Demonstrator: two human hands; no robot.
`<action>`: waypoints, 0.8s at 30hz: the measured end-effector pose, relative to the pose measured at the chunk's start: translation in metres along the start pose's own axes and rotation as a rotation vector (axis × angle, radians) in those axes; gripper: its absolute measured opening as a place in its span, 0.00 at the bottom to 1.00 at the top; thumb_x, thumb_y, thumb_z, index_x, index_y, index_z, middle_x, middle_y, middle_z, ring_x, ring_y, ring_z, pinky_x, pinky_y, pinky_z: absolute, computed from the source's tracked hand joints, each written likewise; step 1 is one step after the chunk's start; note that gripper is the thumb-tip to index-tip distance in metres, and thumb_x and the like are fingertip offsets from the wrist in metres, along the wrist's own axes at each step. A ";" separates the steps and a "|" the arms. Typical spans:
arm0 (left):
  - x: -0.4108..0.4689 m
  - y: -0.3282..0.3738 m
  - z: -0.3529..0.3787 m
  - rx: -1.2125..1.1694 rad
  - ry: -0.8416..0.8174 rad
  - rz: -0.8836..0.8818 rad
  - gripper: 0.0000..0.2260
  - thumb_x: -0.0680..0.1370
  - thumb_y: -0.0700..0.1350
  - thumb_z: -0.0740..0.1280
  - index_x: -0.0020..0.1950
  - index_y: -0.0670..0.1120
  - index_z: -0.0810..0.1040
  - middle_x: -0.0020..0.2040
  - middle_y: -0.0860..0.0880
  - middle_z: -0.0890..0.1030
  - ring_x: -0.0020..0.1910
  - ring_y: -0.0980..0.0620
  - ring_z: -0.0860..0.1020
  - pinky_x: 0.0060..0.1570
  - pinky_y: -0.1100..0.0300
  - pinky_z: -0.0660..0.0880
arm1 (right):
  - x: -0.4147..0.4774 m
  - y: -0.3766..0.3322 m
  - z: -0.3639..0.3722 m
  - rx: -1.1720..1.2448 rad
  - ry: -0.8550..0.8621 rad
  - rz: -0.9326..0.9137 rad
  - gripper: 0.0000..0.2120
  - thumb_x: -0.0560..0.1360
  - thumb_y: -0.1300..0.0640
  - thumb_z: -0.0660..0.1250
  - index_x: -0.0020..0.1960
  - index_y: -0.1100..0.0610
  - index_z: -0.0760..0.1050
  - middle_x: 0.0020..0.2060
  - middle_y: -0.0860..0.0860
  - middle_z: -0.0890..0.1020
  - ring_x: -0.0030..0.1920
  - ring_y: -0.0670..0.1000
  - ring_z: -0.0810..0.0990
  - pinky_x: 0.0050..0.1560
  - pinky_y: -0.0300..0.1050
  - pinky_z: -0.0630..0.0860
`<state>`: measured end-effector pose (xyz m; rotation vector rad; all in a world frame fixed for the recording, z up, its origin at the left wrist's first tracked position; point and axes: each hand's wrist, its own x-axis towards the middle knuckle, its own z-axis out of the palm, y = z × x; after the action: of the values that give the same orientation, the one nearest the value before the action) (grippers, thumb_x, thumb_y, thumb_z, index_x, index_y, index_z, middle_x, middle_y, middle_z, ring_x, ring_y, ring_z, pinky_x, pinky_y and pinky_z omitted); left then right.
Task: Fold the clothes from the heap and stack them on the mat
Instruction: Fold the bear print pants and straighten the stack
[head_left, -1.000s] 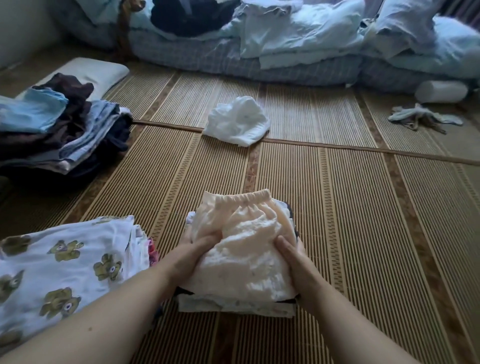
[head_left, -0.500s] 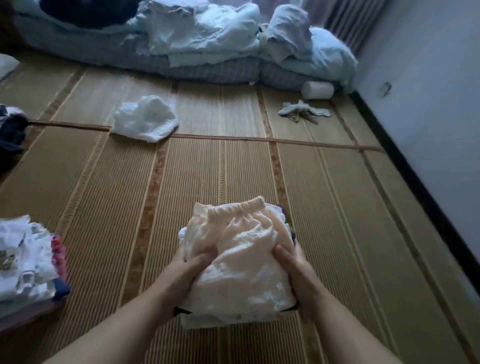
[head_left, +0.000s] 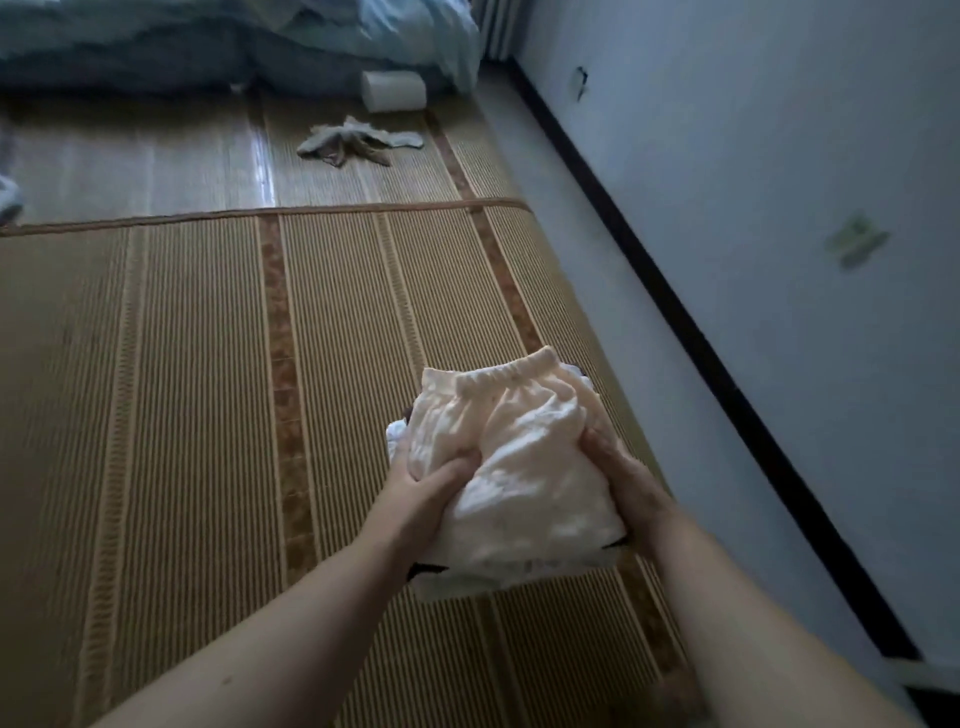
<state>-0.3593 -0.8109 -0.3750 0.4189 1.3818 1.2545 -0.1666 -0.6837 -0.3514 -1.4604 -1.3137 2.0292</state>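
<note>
A small stack of folded clothes, topped by cream shorts with an elastic waistband, is held between both hands just above the woven straw mat. My left hand grips its left side, thumb pressed into the cream cloth. On the right side my right hand grips it, thumb on top. Darker and white layers show under the cream piece. The stack sits near the mat's right edge. The heap of unfolded clothes is out of view.
A grey-white crumpled garment lies on the far mat. Behind it a white roll rests against blue bedding. A wall with a black baseboard runs along the right. A white cloth pokes in at the left edge.
Both hands carried the folded stack to the right, toward the wall. The view swung right, so the folded piles and heap at the left left the frame.
</note>
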 end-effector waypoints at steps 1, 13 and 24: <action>0.008 -0.010 0.020 -0.001 0.015 -0.011 0.42 0.61 0.59 0.74 0.72 0.60 0.61 0.60 0.49 0.79 0.52 0.49 0.82 0.49 0.51 0.81 | 0.009 0.006 -0.023 -0.015 0.007 0.012 0.55 0.50 0.33 0.79 0.71 0.52 0.66 0.61 0.57 0.79 0.57 0.59 0.81 0.56 0.59 0.78; 0.048 -0.085 0.101 0.197 0.252 -0.152 0.52 0.57 0.68 0.70 0.76 0.65 0.48 0.69 0.49 0.71 0.60 0.46 0.76 0.60 0.41 0.74 | 0.064 0.069 -0.116 -0.284 0.085 0.030 0.56 0.51 0.27 0.73 0.73 0.49 0.61 0.66 0.52 0.75 0.64 0.55 0.75 0.64 0.57 0.73; 0.022 -0.032 0.129 1.373 0.202 0.410 0.27 0.79 0.54 0.52 0.75 0.65 0.43 0.76 0.60 0.38 0.73 0.56 0.30 0.69 0.43 0.33 | 0.014 0.025 -0.079 -1.289 0.108 -0.520 0.26 0.78 0.54 0.59 0.73 0.37 0.60 0.78 0.48 0.52 0.77 0.51 0.47 0.73 0.62 0.41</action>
<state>-0.2397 -0.7486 -0.3816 1.5883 2.2764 0.4428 -0.0984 -0.6484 -0.3843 -1.2804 -2.7700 0.6494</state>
